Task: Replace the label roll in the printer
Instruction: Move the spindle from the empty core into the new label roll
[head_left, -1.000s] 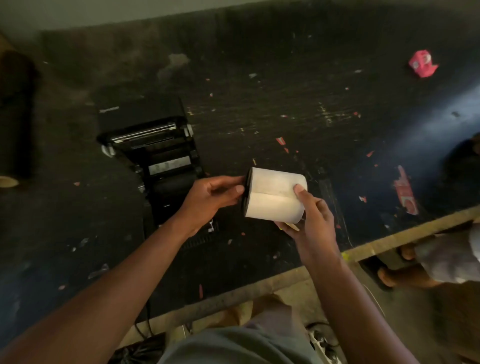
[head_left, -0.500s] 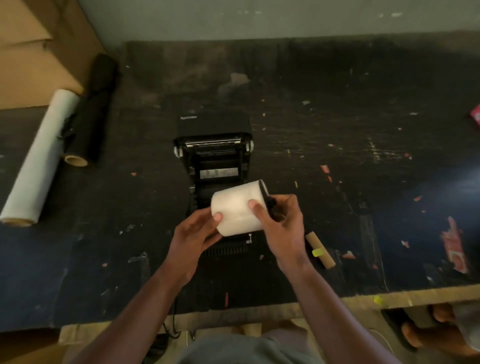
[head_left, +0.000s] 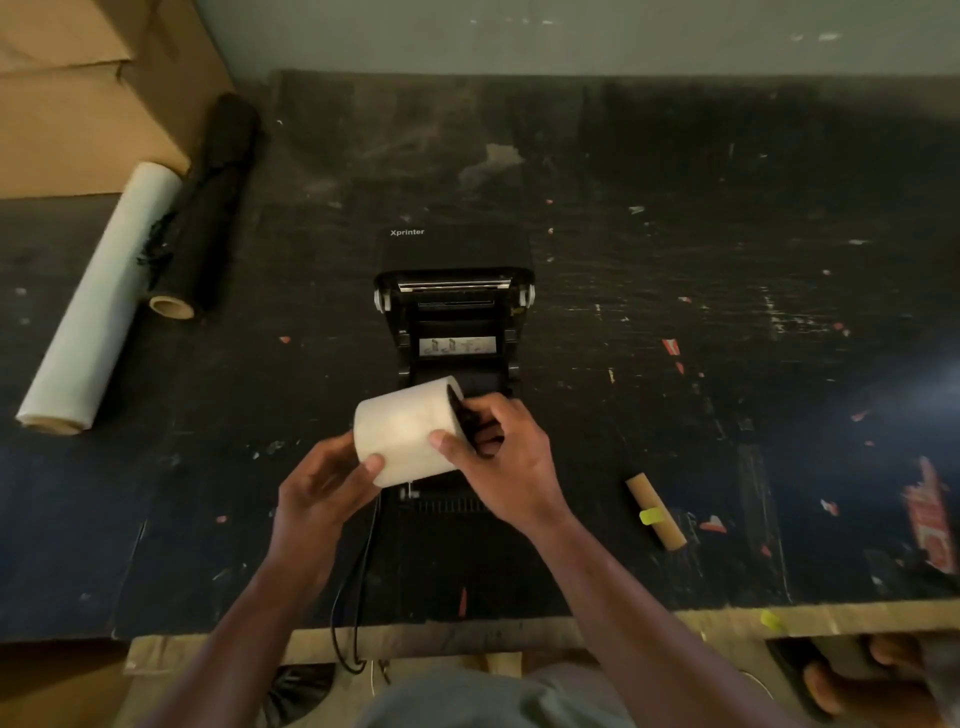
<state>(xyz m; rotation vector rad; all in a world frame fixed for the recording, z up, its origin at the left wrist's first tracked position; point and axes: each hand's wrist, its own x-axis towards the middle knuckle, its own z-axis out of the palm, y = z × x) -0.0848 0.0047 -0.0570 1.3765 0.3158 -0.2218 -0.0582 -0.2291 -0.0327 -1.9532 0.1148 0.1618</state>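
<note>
The Xprinter label printer (head_left: 454, 291) sits at frame centre on the dark worktable (head_left: 675, 260), lid thrown back and bay exposed — you are at the loading step. The new label roll (head_left: 408, 434) hangs just below centre over the bay's near end, your left hand (head_left: 324, 486) cupping its left end, your right hand (head_left: 506, 457) closed on the right end, fingers at the black holder there. Next, I judge, level it and lower it in. Against half a second ago, little differs — the spent cardboard core (head_left: 655, 512) lies lower right as before.
</note>
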